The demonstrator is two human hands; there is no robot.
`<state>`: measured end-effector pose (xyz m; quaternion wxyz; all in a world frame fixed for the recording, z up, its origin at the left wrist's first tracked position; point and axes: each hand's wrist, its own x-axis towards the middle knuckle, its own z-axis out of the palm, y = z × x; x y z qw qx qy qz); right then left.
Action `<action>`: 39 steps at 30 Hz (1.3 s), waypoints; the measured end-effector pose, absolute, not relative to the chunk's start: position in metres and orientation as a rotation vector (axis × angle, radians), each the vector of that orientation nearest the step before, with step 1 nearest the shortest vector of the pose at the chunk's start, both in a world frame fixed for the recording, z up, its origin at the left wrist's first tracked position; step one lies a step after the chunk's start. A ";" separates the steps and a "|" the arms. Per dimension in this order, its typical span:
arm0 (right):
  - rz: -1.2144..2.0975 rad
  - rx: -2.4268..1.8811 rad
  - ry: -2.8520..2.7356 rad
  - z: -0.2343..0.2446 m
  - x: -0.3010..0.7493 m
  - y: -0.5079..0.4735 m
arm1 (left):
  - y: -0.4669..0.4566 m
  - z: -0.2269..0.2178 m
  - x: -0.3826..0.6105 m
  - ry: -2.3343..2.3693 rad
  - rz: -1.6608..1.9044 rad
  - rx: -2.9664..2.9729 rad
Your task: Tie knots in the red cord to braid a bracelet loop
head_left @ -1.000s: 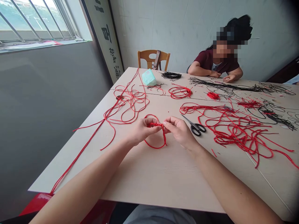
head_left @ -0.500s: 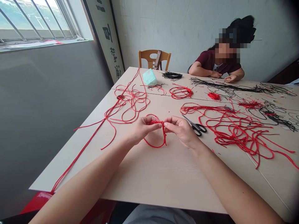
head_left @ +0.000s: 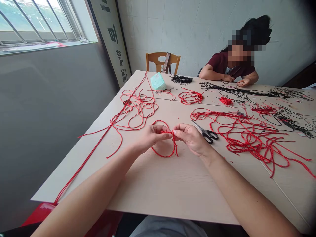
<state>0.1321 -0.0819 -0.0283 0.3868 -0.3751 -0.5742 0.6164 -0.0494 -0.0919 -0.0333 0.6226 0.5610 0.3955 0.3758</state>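
Note:
My left hand [head_left: 150, 137] and my right hand [head_left: 191, 137] meet over the middle of the pale table [head_left: 172, 184]. Both pinch a red braided cord [head_left: 166, 153] between fingertips, at a knotted stretch between the two hands. The cord's loop hangs down onto the table below my fingers. A long plain red string [head_left: 98, 141] trails off to the left, over the table's edge. Black-handled scissors [head_left: 206, 133] lie just right of my right hand.
A tangle of red cords [head_left: 249, 138] covers the right half. A coil of red cord [head_left: 190, 97], black cords [head_left: 247, 92] and a mint-green packet [head_left: 158, 82] lie farther back. Another person [head_left: 229, 64] works at the far side beside a wooden chair [head_left: 162, 62].
My hands stay almost in place, fingertips drawn a little closer together on the knot; the loop below has shifted slightly.

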 end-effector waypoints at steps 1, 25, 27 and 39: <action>1.577 -0.949 -1.462 -0.028 0.132 -0.082 | -0.092 -0.033 -0.049 0.920 0.868 1.288; 1.084 -1.014 -1.781 -0.020 0.134 -0.088 | -0.086 -0.042 -0.051 0.852 0.857 1.205; 1.101 -1.003 -1.720 -0.020 0.134 -0.087 | -0.086 -0.041 -0.050 0.859 0.896 1.200; 1.101 -1.066 -1.590 -0.029 0.126 -0.086 | -0.090 -0.041 -0.044 1.049 0.974 1.403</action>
